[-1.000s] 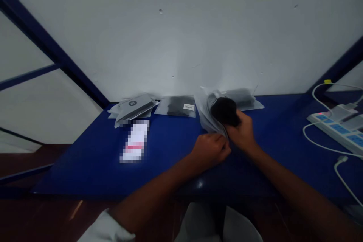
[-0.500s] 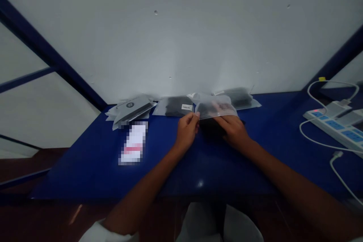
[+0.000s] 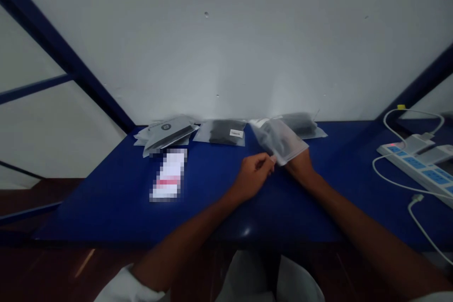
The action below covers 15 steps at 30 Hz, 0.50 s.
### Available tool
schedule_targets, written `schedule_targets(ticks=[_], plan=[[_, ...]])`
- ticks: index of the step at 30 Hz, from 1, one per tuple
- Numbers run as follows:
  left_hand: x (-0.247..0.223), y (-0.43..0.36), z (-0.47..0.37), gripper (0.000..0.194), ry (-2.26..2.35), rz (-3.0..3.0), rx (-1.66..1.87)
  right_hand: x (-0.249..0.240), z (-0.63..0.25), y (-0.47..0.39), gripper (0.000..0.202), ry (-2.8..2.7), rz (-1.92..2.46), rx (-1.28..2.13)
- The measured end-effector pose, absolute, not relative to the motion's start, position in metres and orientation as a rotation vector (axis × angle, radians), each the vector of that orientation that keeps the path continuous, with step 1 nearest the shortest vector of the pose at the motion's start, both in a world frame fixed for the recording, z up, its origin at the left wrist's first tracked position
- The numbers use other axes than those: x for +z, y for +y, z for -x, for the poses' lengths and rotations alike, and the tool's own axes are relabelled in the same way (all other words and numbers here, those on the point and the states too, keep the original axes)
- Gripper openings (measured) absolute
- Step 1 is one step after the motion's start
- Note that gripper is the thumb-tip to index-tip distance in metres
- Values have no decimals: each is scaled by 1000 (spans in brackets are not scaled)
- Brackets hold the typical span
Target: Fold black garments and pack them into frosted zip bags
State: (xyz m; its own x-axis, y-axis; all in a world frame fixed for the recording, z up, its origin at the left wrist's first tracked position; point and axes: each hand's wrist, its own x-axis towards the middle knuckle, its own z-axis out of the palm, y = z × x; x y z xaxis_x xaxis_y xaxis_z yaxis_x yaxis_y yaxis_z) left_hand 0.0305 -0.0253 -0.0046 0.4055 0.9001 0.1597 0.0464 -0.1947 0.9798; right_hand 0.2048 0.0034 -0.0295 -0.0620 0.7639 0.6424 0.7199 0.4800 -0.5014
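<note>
A frosted plastic bag is held tilted above the table, its opening toward me. My left hand pinches the bag's near left corner between thumb and fingertips. My right hand reaches in at the bag's mouth, its wrist showing below the edge. The fingers of that hand are covered by the cloudy plastic. A dark, blurred shape shows through the bag; I cannot make out what it is.
Frosted bags with dark contents lie along the wall: a stack at left, a labelled one mid-table, more behind my right hand. A pixelated white-and-pink item lies left. A power strip and white cables occupy the right.
Both hands and the bag have shifted toward me, the left hand also rightward. The bag has turned and tilted. The dark item seen below its edge no longer shows there.
</note>
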Motion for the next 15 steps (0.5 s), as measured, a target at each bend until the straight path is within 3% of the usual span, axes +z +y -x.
schedule_targets(ticks=[5,11,15], plan=[[0,-10,-18,29,1095,-1588,1372,-35,-205,8,32,-1166,1163,416],[-19,-9,-31,41,962,-1368,839,-25,-186,7,43,-893,949,854],[-28,-9,-38,44,844,-1365,942,-23,-179,4,48,-825,874,1002]])
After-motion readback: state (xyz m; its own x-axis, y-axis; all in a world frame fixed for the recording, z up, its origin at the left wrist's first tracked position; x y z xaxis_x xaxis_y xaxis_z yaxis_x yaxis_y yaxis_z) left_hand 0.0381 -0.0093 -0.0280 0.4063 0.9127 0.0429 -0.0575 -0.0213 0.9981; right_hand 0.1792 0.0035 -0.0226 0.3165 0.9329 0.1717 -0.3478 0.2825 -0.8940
